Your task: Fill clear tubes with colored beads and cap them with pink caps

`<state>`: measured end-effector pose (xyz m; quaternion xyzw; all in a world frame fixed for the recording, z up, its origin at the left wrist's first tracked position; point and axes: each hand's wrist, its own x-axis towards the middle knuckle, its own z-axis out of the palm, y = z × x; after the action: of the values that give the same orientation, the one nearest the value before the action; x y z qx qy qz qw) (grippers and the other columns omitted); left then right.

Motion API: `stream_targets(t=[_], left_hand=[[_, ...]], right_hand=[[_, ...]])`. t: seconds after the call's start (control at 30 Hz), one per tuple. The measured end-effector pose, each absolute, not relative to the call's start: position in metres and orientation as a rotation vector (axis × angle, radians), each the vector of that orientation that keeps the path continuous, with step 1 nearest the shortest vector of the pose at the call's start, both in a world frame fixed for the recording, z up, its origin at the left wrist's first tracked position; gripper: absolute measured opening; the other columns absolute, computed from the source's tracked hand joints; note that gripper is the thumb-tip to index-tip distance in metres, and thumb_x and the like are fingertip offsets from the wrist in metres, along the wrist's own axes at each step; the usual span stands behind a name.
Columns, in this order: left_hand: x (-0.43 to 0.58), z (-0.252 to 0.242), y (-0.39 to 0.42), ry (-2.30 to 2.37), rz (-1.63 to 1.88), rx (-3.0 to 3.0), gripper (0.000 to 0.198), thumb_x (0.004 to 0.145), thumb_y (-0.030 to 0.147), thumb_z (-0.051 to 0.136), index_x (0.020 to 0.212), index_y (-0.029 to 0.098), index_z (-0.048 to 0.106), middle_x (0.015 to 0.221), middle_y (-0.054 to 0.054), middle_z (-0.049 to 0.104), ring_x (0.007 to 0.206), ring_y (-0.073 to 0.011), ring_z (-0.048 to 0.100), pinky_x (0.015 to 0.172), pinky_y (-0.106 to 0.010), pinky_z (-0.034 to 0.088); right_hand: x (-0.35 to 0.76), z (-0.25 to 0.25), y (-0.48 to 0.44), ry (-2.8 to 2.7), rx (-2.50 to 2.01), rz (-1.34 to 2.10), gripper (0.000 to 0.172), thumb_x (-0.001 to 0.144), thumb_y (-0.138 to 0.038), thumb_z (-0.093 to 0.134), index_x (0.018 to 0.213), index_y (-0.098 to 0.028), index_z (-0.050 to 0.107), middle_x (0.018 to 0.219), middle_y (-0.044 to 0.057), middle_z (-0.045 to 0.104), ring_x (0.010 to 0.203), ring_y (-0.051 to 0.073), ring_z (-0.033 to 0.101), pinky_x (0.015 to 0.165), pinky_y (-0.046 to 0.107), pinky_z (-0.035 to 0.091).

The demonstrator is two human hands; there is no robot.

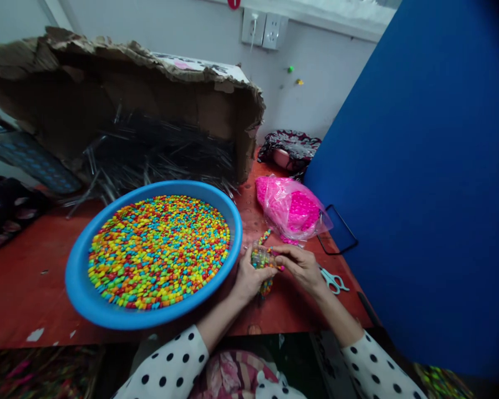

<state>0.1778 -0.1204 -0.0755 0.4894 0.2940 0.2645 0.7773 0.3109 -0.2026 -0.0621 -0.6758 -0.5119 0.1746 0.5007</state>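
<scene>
Here the left hand (247, 280) and right hand (300, 269) pinch a beaded strand (261, 259) running away from the person, the left hand just beside the blue plastic basin (125, 320)

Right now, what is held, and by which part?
A bunched strand of coloured beads: the left hand cups its middle, and the right hand pinches its side.
</scene>
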Motion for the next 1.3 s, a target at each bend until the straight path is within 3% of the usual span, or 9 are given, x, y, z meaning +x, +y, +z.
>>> stream_targets(t=[0.23,0.5,0.67,1.0,1.13,1.3], left_hand=[[0.177,-0.073,-0.119,0.59,0.567,1.105,0.047,0.054,0.018,0.074,0.094,0.017,0.049,0.071,0.003,0.06,0.061,-0.0122,0.056,0.062,-0.024,0.046],[0.174,-0.068,-0.114,0.54,0.552,1.357,0.043,0.057,0.021,0.074,0.094,0.016,0.053,0.082,-0.001,0.061,0.071,-0.0149,0.056,0.068,-0.025,0.045],[0.173,-0.067,-0.114,0.555,0.548,1.347,0.045,0.057,0.022,0.074,0.096,0.016,0.052,0.082,-0.002,0.062,0.071,-0.0151,0.057,0.068,-0.025,0.045],[0.174,-0.065,-0.11,0.538,0.571,1.258,0.046,0.053,0.021,0.076,0.091,0.016,0.051,0.078,0.001,0.058,0.069,-0.0126,0.054,0.066,-0.024,0.044],[0.174,-0.074,-0.107,0.518,0.562,1.162,0.048,0.053,0.023,0.076,0.093,0.017,0.05,0.077,0.001,0.058,0.068,-0.0127,0.055,0.065,-0.024,0.044],[0.178,-0.081,-0.104,0.514,0.58,1.127,0.05,0.051,0.02,0.078,0.092,0.017,0.05,0.075,0.002,0.057,0.065,-0.011,0.053,0.061,-0.022,0.042]], right_hand=[[0.302,-0.07,-0.205,-1.09,-1.616,0.504,0.021,0.077,-0.031,0.062,0.095,-0.024,0.071,0.086,0.004,0.071,0.074,0.018,0.064,0.069,0.03,0.052],[0.298,-0.071,-0.206,-0.738,-1.488,0.701,0.021,0.076,-0.037,0.063,0.085,-0.019,0.07,0.066,0.001,0.066,0.058,0.013,0.058,0.056,0.025,0.048],[0.294,-0.066,-0.202,-0.764,-1.592,0.537,0.022,0.078,-0.038,0.061,0.087,-0.019,0.069,0.072,0.002,0.067,0.064,0.015,0.06,0.061,0.025,0.049],[0.301,-0.07,-0.205,-1.038,-1.58,0.568,0.022,0.085,-0.034,0.054,0.093,-0.02,0.069,0.075,0.002,0.066,0.065,0.014,0.06,0.06,0.024,0.048],[0.302,-0.077,-0.205,-1.112,-1.551,0.545,0.024,0.081,-0.031,0.06,0.102,-0.022,0.067,0.089,0.004,0.068,0.074,0.016,0.062,0.066,0.027,0.051],[0.297,-0.091,-0.201,-0.994,-1.543,0.475,0.022,0.078,-0.031,0.064,0.097,-0.021,0.068,0.088,0.005,0.069,0.08,0.018,0.063,0.072,0.031,0.052]])
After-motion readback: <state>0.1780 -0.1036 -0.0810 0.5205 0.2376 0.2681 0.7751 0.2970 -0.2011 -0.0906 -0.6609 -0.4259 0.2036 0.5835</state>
